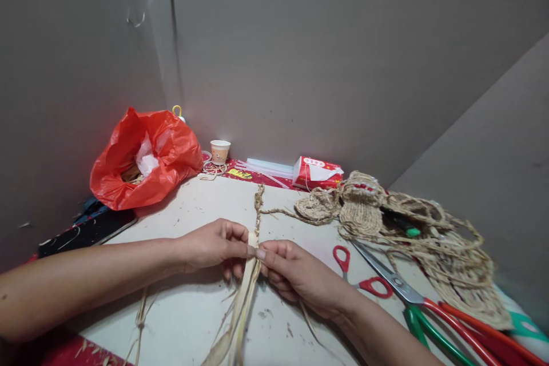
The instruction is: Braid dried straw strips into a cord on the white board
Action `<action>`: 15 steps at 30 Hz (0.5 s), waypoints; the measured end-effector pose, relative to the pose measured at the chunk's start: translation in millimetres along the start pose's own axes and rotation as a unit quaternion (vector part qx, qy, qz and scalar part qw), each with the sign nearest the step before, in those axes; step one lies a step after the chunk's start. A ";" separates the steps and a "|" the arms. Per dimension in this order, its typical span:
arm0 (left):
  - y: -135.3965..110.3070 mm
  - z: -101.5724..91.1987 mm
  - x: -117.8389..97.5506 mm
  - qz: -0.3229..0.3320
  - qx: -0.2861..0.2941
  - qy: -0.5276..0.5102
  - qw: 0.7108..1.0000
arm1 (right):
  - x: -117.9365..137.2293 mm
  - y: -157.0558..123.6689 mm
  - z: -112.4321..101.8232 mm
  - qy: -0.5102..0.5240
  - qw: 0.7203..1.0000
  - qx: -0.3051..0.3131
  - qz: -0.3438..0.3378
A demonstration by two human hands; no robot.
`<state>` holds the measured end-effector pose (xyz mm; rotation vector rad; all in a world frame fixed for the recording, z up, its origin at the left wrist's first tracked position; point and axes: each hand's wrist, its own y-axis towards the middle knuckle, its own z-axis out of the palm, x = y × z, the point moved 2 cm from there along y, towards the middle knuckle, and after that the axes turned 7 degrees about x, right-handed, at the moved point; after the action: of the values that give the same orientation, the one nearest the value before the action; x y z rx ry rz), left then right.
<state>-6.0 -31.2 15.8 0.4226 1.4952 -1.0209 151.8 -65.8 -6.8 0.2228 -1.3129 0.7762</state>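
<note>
My left hand (214, 245) and my right hand (291, 272) meet at the middle of a white board (201, 206), both pinching pale dried leaf strips (242, 303). A thin braided cord (258, 209) runs from the pinch point away toward the back. The loose ends of the strips trail toward me and off the lower edge of the view. Fingers of both hands are closed on the strips where the braid ends.
A red plastic bag (146, 157) sits back left, a paper cup (220, 151) and a red tissue pack (316, 172) at the back. Woven straw pieces and loose fibre (412, 229) lie right. Small red-handled scissors (360, 274) and large scissors (429, 309) lie near my right wrist.
</note>
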 end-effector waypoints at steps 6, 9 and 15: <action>-15.7 -12.0 -13.2 0.087 -0.043 -0.020 0.995 | -2.0 1.4 -1.1 0.009 1.000 0.007 0.006; -32.7 -5.3 -26.7 0.117 -0.056 -0.037 0.991 | -4.3 3.2 -2.0 0.003 1.000 0.003 0.005; -92.1 40.3 -44.5 0.168 -0.051 0.043 0.984 | -6.7 3.1 -1.9 -0.009 1.000 -0.001 0.006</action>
<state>-41.8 -100.2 93.5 0.6281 1.4843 -0.6643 151.0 -65.0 -14.4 0.2208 -1.3328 0.7837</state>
